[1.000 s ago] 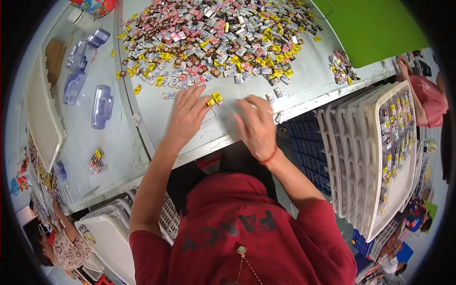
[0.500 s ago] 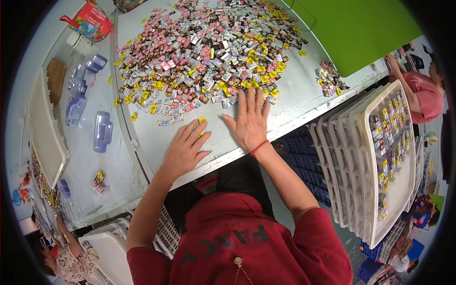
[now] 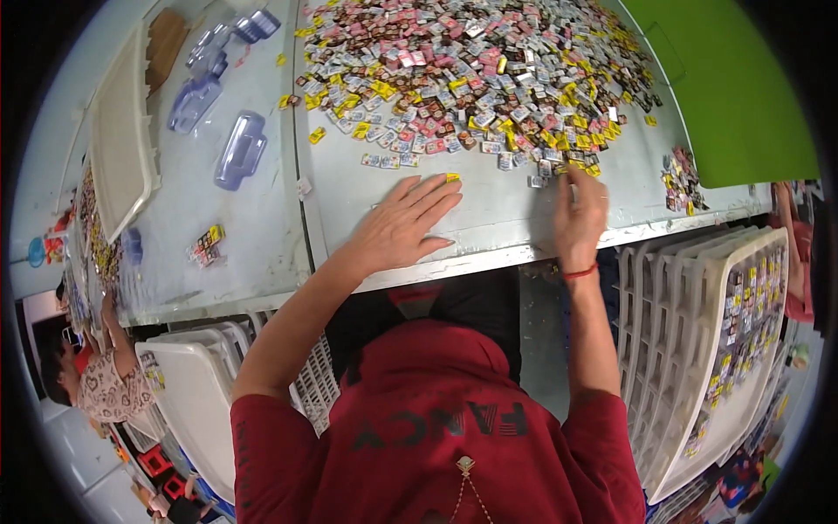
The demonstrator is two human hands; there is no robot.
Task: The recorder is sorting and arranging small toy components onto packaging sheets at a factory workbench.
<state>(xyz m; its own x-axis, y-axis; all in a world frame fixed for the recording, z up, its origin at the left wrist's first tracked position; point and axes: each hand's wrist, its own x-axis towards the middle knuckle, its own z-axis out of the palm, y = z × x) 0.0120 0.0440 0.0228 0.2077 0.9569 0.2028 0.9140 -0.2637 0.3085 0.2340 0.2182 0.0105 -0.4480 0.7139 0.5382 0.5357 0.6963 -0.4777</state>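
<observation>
A wide heap of small flat printed pieces [image 3: 489, 79], in white, pink, brown and yellow, covers the far part of the pale table. My left hand [image 3: 401, 225] lies flat near the front edge, fingers stretched out. By its fingertips is a yellow piece [image 3: 452, 177], and just beyond sits a short row of white pieces [image 3: 390, 162]. My right hand [image 3: 583, 214] is turned on its side at the heap's near edge. Its fingers are bent down among the pieces, thumb apart from them, and I see nothing held. The fingertips are partly hidden.
Clear bluish plastic cases [image 3: 241, 150] and a filled clear packet [image 3: 207, 246] lie on the left table. A white tray [image 3: 122, 131] leans there. Stacked white crates [image 3: 672, 323] stand below right. A green panel [image 3: 742, 87] borders the table; a small pile [image 3: 681, 179] lies near it. Another person [image 3: 96, 367] works at left.
My view has shifted, so the table sits higher and further right. The right hand has gone from lying flat with fingers spread to side-on and bent. My left hand stays flat.
</observation>
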